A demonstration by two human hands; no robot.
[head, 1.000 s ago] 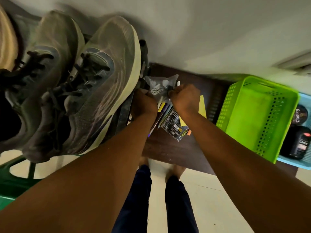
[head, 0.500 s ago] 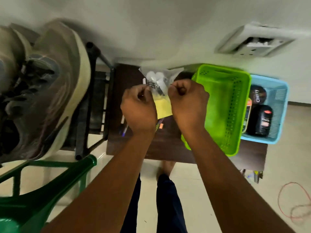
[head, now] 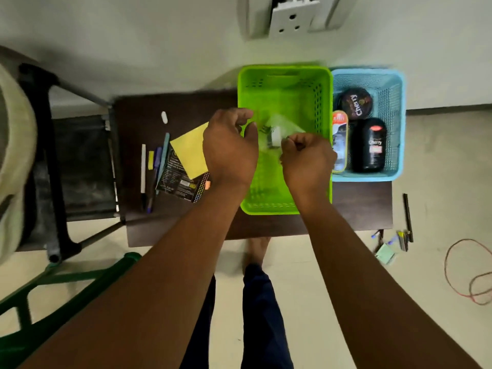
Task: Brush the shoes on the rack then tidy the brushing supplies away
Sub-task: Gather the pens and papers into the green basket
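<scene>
The step in hand looks like the tidying part: both hands hold one small clear plastic bag (head: 277, 129) with white and dark pieces inside, above the bright green plastic basket (head: 285, 75).

The left hand (head: 230, 150) has its fingers curled and pinches the bag's left edge; the right hand (head: 306, 155) is a closed fist that grips its right edge. The bag is blurred, so I cannot tell what the pieces are.

The next move, I think, is to lower the bag into the green basket and let both hands loosen, without dropping it over the rim.

From left to right I count: one pale shoe sole (head: 13, 155) on the black metal rack (head: 53, 155) at the left edge of the view; about four pens (head: 143, 169) near the left edge of the dark brown surface (head: 138, 113); one yellow paper sheet (head: 190, 150) lying on one dark printed card (head: 175, 179); one green basket; one light blue plastic basket (head: 394, 102) touching it at the surface's right end. It holds one round dark polish tin (head: 355, 102), one black polish bottle (head: 371, 145) and one oval item with a red top (head: 340, 142).
</scene>
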